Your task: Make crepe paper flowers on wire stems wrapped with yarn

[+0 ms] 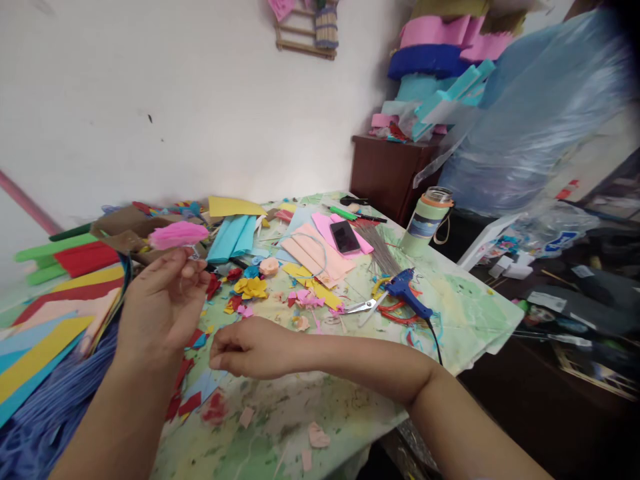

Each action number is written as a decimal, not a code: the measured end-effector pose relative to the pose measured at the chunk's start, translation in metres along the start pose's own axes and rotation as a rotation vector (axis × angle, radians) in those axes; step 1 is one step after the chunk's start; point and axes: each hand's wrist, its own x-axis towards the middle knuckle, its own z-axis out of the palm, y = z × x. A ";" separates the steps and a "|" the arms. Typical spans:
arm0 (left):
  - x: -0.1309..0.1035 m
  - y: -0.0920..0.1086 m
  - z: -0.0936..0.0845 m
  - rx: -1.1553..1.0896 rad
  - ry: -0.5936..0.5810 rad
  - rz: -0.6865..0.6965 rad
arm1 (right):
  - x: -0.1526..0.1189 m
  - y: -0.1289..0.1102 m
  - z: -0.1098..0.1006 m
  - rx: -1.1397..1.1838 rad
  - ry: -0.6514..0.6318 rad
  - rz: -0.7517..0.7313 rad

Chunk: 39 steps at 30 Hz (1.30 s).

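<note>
We pinch a pink flower (179, 235) of thin, ruffled layers upright in our left hand (163, 293), its thumb and fingers closed below the petals, over the left side of the table (465, 313). Our right hand (253, 347) hangs above the table's near half, fingers loosely curled in; we cannot tell whether it holds anything. Between our hands and the far edge lie a crinkled yellow flower (250, 288), crisply folded turquoise sheets (233, 239) and a smooth, flat phone (345, 237). Toward the right corner, shiny scissors (367, 305) sit just beside a blue plastic glue gun (407, 291), and a pale green bottle (425, 223) stands by the right edge. Soft blue strands (60, 413) heap along the left edge. The table's green-and-white surface is blotchy and stained. Beyond it we see a plain white wall (175, 100), a dark reddish cabinet (385, 170) and a bulky, glossy plastic-wrapped bundle (525, 120).
</note>
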 end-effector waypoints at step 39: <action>-0.033 -0.022 0.000 1.222 -0.309 0.613 | -0.020 0.015 -0.068 0.308 0.636 0.019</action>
